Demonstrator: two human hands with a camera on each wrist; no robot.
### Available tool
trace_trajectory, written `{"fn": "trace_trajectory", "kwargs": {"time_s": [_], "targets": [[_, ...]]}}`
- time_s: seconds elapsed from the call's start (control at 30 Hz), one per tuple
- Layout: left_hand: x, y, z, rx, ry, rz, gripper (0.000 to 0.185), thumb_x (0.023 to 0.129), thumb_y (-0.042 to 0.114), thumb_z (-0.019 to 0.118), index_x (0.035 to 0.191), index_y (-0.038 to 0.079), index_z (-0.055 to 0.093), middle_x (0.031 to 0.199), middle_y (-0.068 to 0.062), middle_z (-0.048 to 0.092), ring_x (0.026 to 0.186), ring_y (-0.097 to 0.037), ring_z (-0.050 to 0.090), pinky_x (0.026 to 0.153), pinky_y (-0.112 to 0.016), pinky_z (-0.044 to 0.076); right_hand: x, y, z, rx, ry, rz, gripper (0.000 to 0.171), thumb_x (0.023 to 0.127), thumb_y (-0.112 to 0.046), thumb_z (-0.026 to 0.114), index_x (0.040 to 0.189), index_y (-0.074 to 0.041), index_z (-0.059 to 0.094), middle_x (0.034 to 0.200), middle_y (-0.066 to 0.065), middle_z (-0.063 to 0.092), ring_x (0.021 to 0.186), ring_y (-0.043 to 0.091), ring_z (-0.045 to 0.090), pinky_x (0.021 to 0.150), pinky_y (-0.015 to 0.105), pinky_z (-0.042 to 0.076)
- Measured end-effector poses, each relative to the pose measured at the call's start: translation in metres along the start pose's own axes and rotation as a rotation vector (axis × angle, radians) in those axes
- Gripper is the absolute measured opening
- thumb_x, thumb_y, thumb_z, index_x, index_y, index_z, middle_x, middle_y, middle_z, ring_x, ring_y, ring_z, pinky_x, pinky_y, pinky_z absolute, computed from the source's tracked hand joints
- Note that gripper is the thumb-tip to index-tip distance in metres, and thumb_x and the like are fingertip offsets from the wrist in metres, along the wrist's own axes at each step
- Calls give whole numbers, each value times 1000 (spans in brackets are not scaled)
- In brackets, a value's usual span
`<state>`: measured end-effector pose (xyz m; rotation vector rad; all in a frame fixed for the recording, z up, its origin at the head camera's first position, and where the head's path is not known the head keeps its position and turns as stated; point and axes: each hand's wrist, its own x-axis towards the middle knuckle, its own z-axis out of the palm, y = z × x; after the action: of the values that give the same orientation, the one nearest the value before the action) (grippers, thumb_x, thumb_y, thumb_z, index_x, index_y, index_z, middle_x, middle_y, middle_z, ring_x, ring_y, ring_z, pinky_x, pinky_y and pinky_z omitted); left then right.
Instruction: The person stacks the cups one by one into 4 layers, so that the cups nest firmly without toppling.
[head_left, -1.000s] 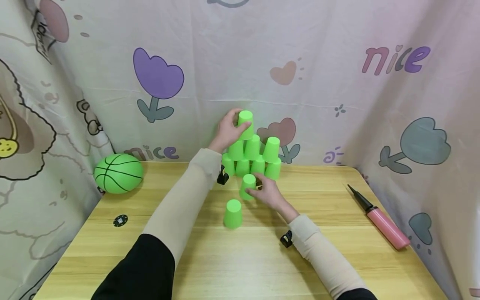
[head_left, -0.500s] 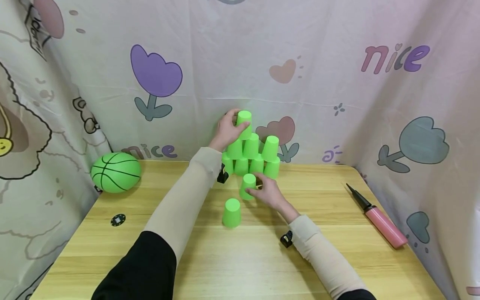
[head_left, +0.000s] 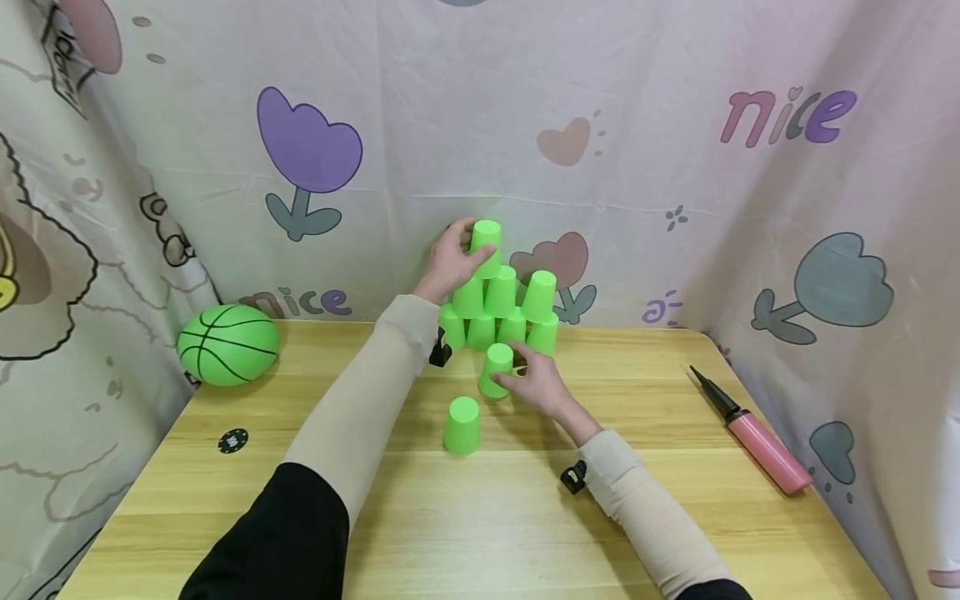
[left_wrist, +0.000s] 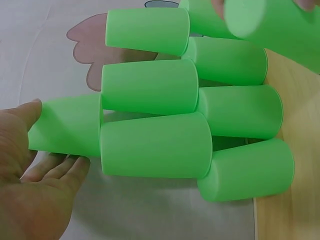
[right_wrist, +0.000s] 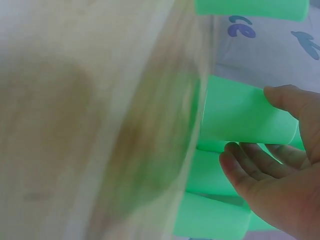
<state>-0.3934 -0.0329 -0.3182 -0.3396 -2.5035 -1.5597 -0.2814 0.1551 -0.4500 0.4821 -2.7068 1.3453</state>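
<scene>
Backdrop: a pale cloth (head_left: 465,125) printed with tulips, hearts and "nice" hangs behind and on both sides.
Table: a light wooden table (head_left: 480,517).
Far left: a green ball (head_left: 227,344) by the cloth, a small black disc (head_left: 233,440) in front of it.
Left hand (head_left: 450,260): fingers curled round the top cup (head_left: 486,247) of the cup pyramid (head_left: 498,312) at the table's back edge.
Centre: a lone cup (head_left: 461,425) upside down, near the front.
Right hand (head_left: 536,383): fingers grip an upturned cup (head_left: 495,370) on the table, just before the pyramid.
Far right: a pink pump (head_left: 757,437) lying flat.
</scene>
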Motion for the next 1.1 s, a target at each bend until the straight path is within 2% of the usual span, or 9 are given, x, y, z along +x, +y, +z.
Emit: {"fn": "trace_trajectory", "kwargs": {"time_s": [0.23, 0.43, 0.6, 0.8, 1.1], "targets": [[-3, -4, -12, -2, 11, 12, 71, 93, 48, 65, 152, 20, 36, 147, -9, 51, 132, -23, 52, 107, -37, 47, 3, -15, -24, 18, 39, -29, 59, 85, -23, 79, 137, -10, 55, 114, 10, 67, 103, 27, 67, 86, 34, 59], [-18, -10, -29, -23, 10, 24, 71, 94, 48, 64, 152, 19, 35, 145, -16, 51, 131, -30, 53, 105, -43, 49, 11, -30, -55, 28, 125, -78, 58, 85, -24, 79, 136, -9, 56, 116, 11, 68, 106, 26, 65, 93, 41, 56], [-39, -19, -35, 6, -29, 63, 73, 95, 45, 64, 153, 15, 32, 142, -21, 52, 125, -34, 57, 101, -45, 52, 18, -38, -78, 17, 196, -77, 62, 86, -28, 79, 139, -10, 54, 114, 10, 67, 106, 25, 64, 96, 45, 55], [-67, -32, -35, 29, -56, 88, 70, 95, 41, 64, 153, 17, 32, 135, -17, 59, 117, -30, 63, 97, -45, 54, 32, -51, -96, 16, 258, -95, 60, 86, -28, 78, 138, -10, 55, 113, 11, 67, 104, 24, 64, 92, 43, 56], [-112, -47, -31, 25, -145, 131, 62, 96, 33, 66, 149, 15, 41, 126, -19, 64, 110, -28, 65, 96, -42, 55, 59, -63, -106, -43, 263, -85, 59, 87, -32, 76, 139, -14, 54, 114, 9, 68, 104, 22, 63, 89, 39, 56]]}}
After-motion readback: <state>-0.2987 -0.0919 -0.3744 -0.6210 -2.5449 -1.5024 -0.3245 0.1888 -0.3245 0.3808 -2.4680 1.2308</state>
